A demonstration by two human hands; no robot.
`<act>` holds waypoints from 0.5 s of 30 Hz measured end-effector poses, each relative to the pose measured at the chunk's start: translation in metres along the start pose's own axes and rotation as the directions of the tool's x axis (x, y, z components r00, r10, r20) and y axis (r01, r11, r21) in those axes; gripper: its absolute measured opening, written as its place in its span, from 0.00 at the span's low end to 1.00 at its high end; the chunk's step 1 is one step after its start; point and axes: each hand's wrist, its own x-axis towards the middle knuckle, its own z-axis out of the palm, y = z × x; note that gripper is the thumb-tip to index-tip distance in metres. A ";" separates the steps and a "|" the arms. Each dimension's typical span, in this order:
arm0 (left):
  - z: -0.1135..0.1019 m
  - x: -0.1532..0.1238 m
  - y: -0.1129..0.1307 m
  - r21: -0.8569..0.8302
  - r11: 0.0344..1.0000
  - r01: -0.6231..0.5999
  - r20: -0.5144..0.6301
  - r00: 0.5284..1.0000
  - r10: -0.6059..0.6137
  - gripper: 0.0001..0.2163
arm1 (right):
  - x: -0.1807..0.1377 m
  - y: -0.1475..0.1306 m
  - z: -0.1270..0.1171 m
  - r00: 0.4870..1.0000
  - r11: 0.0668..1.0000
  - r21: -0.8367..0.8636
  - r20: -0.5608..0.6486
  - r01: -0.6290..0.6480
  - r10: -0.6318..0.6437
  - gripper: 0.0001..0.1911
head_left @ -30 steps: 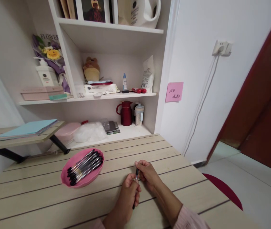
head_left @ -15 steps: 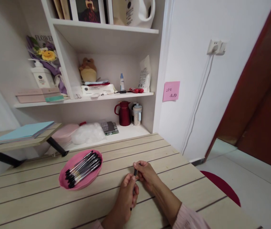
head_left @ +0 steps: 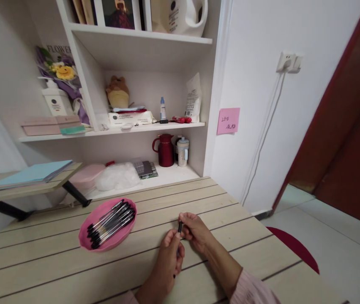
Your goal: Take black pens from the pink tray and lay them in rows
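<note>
Both my hands meet over the wooden table (head_left: 56,270) on one black pen (head_left: 179,227). My left hand (head_left: 169,264) is wrapped round the pen's barrel, whose lower end pokes out under the fingers. My right hand (head_left: 195,231) pinches the pen's black upper end, which looks like its cap. To the left, a pink oval dish (head_left: 86,242) holds several more black pens (head_left: 112,223) lying side by side.
A white shelf unit (head_left: 145,40) stands behind the table with a red jug (head_left: 165,150), a small cup (head_left: 183,151), a plush toy and bottles. A low stand with a blue folder (head_left: 31,172) is at left. A pink note (head_left: 228,121) hangs on the wall.
My hands have drawn slightly closer along the pen, so less of it shows between them. The view has shifted a little; the dish of pens has not moved.
</note>
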 end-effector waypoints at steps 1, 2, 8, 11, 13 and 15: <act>0.000 0.000 0.000 -0.001 1.000 -0.002 0.001 1.000 0.002 0.18 | 0.000 0.000 0.000 1.000 1.000 -0.015 -0.006 0.003 -0.003 0.18; 0.000 0.000 0.000 -0.001 1.000 -0.002 0.002 1.000 0.002 0.18 | 0.000 0.000 0.000 1.000 1.000 -0.025 -0.004 0.010 -0.010 0.18; 0.002 -0.002 0.002 -0.028 1.000 0.004 0.003 1.000 -0.004 0.18 | -0.002 -0.001 0.002 1.000 1.000 0.009 0.031 0.003 -0.003 0.19; 0.003 -0.002 0.003 -0.024 1.000 -0.001 0.002 1.000 0.001 0.18 | -0.002 0.000 0.002 1.000 0.999 -0.026 0.006 0.028 -0.028 0.18; 0.003 -0.002 0.003 -0.023 1.000 0.002 0.003 1.000 -0.002 0.18 | -0.002 0.001 0.001 0.998 0.998 0.000 0.006 0.058 -0.058 0.17; 0.003 -0.003 0.004 -0.019 1.000 0.009 -0.001 1.000 -0.009 0.19 | -0.001 0.001 0.001 0.997 0.996 0.045 -0.008 0.075 -0.074 0.18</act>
